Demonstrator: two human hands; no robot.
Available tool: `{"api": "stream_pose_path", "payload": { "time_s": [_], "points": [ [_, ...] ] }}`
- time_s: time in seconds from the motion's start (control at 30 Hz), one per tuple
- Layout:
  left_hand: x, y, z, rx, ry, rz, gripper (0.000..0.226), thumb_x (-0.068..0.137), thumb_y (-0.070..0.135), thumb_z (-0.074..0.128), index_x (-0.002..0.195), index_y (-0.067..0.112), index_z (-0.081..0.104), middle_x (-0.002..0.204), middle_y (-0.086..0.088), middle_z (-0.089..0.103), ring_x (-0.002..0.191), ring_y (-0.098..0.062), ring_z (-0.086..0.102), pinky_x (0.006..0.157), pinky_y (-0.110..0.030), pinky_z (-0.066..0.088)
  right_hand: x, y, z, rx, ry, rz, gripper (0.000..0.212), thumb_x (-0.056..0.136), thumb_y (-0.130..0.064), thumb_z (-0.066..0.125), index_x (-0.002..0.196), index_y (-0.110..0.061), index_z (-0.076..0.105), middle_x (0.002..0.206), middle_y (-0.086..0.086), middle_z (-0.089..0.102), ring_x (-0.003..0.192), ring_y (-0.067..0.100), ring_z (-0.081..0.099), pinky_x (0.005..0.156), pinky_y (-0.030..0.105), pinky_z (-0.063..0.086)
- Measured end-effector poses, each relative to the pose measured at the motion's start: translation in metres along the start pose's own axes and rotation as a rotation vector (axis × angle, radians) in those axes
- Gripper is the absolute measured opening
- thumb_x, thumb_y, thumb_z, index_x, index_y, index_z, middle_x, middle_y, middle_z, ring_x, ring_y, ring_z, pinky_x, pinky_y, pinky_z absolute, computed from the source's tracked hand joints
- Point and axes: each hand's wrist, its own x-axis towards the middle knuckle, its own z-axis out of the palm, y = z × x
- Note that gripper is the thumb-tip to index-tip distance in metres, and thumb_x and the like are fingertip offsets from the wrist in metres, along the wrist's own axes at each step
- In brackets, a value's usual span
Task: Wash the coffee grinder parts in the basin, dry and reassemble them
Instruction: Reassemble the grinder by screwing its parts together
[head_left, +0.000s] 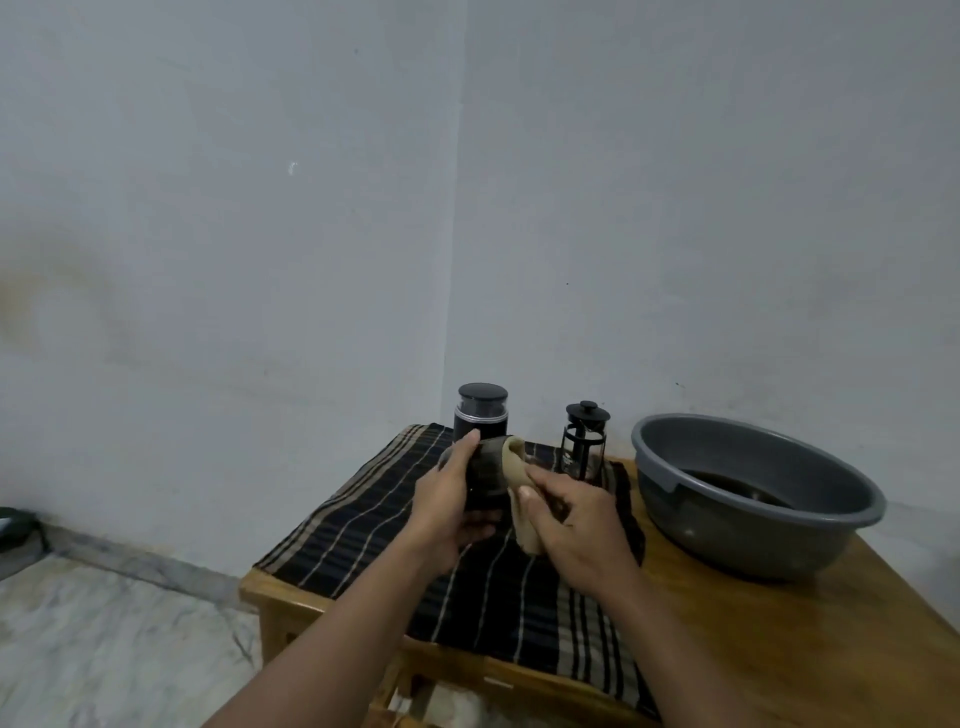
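A: Grinder cup (485, 475), position?
B: We log it left of the basin (753, 540), over the striped mat (363, 519). Left hand (452, 499) grasps it; right hand (576, 525) clenches a beige cloth (523, 535) against it.
A: Surroundings?
B: Grinder body (482, 413) and French press (584, 441), also left of the basin.

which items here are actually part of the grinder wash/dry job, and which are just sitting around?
Part of the job:
- grinder part, held in the left hand
- beige cloth, wiping it, in the right hand
- coffee grinder, at the back
- basin with dark water

Just sitting there:
- French press
- striped cloth spread over the table
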Motion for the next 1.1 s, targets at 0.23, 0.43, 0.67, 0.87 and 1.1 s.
{"api": "stream_pose_path", "payload": {
  "time_s": [0.23, 0.43, 0.67, 0.87, 1.1],
  "points": [
    [-0.010, -0.001, 0.032, 0.207, -0.106, 0.255, 0.023, 0.092, 0.036, 0.071, 0.093, 0.014, 0.078, 0.088, -0.007, 0.078, 0.087, -0.021, 0.076, 0.078, -0.034, 0.061, -0.007, 0.000, 0.005, 0.115, -0.294, 0.056, 0.085, 0.078, -0.091, 0.040, 0.132, -0.028, 0.060, 0.123, -0.007, 0.069, 0.126, 0.007, 0.056, 0.119, 0.049, 0.032],
    [0.001, -0.019, 0.023, 0.236, -0.264, 0.642, 0.021, 0.089, 0.018, 0.076, 0.110, 0.020, 0.073, 0.092, -0.002, 0.076, 0.088, -0.014, 0.073, 0.076, -0.025, 0.059, -0.007, -0.007, -0.002, 1.139, -0.221, 0.427, 0.090, 0.063, -0.081, 0.070, 0.123, -0.014, 0.071, 0.127, 0.015, 0.069, 0.120, 0.031, 0.065, 0.105, 0.053, 0.049],
    [0.008, 0.005, 0.048, -0.136, -0.346, -0.064, 0.046, 0.083, 0.041, 0.077, 0.110, 0.005, 0.073, 0.103, -0.018, 0.073, 0.089, -0.028, 0.070, 0.083, -0.044, 0.058, 0.004, 0.017, -0.003, -0.006, -0.145, 0.059, 0.088, 0.068, -0.096, 0.044, 0.113, -0.024, 0.066, 0.100, -0.004, 0.072, 0.103, -0.004, 0.062, 0.112, 0.054, 0.040],
    [0.019, -0.018, 0.069, -0.086, -0.062, 0.375, 0.044, 0.071, 0.033, 0.093, 0.105, 0.013, 0.073, 0.098, -0.010, 0.077, 0.096, -0.026, 0.075, 0.082, -0.035, 0.061, 0.001, -0.010, -0.005, 1.223, 0.017, 0.409, 0.095, 0.078, -0.085, 0.046, 0.130, -0.009, 0.066, 0.127, 0.013, 0.069, 0.121, 0.026, 0.065, 0.091, 0.037, 0.057],
    [0.029, -0.005, 0.060, 0.191, -0.166, 0.692, 0.035, 0.081, 0.013, 0.085, 0.112, 0.012, 0.070, 0.098, -0.001, 0.076, 0.091, -0.008, 0.073, 0.079, -0.020, 0.056, 0.001, 0.002, -0.032, 1.026, -0.047, 0.608, 0.052, 0.093, -0.055, 0.059, 0.122, -0.013, 0.071, 0.119, 0.017, 0.071, 0.110, 0.036, 0.066, 0.090, 0.047, 0.052]
  ]
}}
